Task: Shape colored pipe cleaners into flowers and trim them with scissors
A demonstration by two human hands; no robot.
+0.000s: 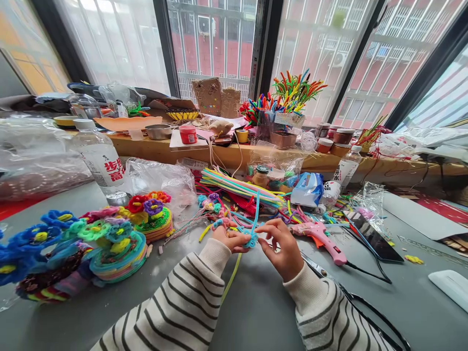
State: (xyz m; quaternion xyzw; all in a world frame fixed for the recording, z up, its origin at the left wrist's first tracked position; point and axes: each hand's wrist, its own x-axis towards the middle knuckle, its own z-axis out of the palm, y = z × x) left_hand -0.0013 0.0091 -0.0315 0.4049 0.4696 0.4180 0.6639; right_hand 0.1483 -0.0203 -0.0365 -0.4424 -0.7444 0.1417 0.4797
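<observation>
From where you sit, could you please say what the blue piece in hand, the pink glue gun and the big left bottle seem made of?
Blue piece: probably fuzzy chenille stem, its edges looking soft.
Pink glue gun: apparently hard, smooth plastic, judging by its moulded shape.
Bottle: likely clear plastic, see-through above its label.

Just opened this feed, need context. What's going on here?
A person is handling a fuzzy blue piece over a cluttered grey table. The left hand pinches it; the right hand is right at its other side, though whether it grips is hard to tell. One strand sticks up from the piece. A pink glue gun lies to the right, fuzzy flowers stand to the left.
</observation>
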